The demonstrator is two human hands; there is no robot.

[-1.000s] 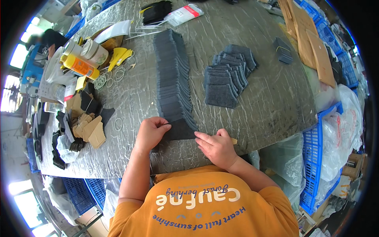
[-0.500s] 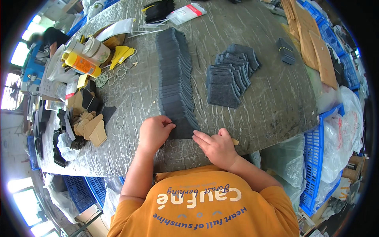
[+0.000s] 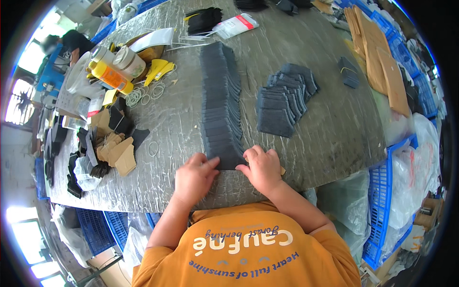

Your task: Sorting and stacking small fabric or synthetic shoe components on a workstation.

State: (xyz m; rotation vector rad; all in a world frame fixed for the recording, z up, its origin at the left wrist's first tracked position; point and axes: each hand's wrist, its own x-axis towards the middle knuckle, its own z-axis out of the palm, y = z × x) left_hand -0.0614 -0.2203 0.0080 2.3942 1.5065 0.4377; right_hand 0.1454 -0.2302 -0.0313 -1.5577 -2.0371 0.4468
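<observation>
A long row of overlapping dark blue-grey fabric pieces [image 3: 221, 100] runs away from me down the middle of the table. My left hand [image 3: 196, 178] is at the near left corner of the row, its index finger stretched onto the front piece. At the near right corner is my right hand [image 3: 262, 168], thumb and bent fingers apart, their tips touching the edge of that piece. Neither hand lifts anything. To the right lies a shorter fanned stack of similar fabric pieces [image 3: 282, 103].
Bottles and jars, including a yellow-orange bottle [image 3: 112, 78], crowd the left side near rubber bands [image 3: 138, 97] and cardboard pieces [image 3: 117, 153]. A banded dark bundle [image 3: 348, 72] lies far right. A blue crate [image 3: 377, 205] stands beside the table. Another person [image 3: 76, 45] is at the far left.
My left hand has loosened its pinch and shifted onto the corner with its index finger out. The right fingers have bent and the thumb has spread. The whole view has shifted slightly.
</observation>
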